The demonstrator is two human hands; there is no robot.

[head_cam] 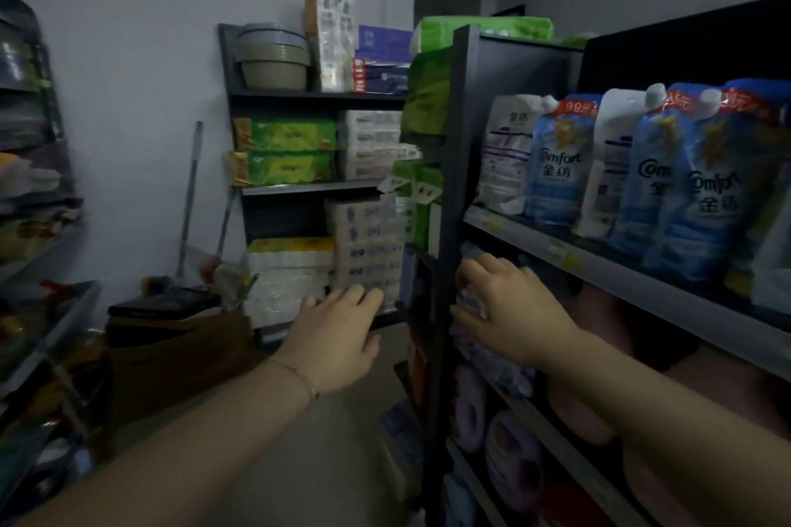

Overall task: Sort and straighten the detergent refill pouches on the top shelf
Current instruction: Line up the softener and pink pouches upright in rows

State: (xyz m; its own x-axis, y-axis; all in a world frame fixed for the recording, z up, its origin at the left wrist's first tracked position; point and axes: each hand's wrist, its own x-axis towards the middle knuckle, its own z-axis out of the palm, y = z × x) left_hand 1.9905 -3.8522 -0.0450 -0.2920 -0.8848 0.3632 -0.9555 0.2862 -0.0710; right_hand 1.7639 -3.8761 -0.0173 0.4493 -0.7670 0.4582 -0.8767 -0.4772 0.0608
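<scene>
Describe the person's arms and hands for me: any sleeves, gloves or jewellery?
Both forearms are bare: no sleeves in view, no gloves. A thin chain bracelet circles the wrist of the left hand. The right hand and its wrist show no jewellery. No rings are visible, though the picture is dim.

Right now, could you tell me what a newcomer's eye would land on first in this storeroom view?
The row of blue Comfort pouches standing on the top shelf at right, mixed with white pouches, draws the eye first. Next come the two hands in the centre: the left hand open in the air, the right hand gripping a bluish pack just below that shelf. Bright green packs stand out on the rear shelving.
</scene>
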